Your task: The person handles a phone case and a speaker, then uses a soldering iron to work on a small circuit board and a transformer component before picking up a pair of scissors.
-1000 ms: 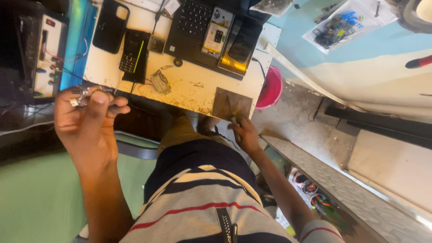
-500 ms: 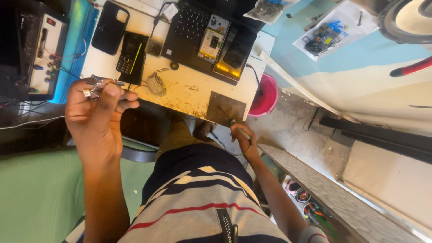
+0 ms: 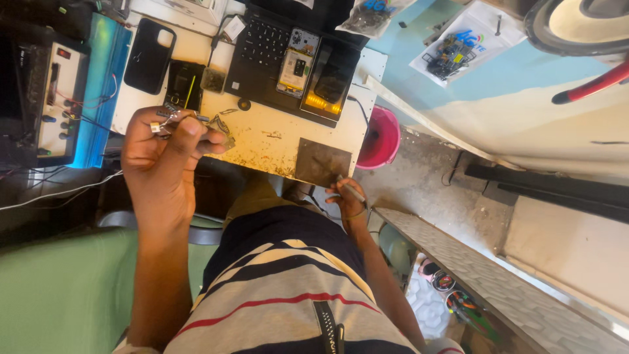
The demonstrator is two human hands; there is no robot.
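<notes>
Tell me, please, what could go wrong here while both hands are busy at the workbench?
The left hand pinches a small metal part in the air above the bench; if it slips, it might land among the opened phones. The right hand holds a thin tool low at the bench edge, near the lap, so its tip might catch the clothing.

clear parts bags (image 3: 452, 49) top right, dark phone screen (image 3: 149, 56) left

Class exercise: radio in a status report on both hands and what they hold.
Left hand raised, pinching small metal part. Right hand low at workbench edge, gripping thin tool. Nothing between them.
</notes>
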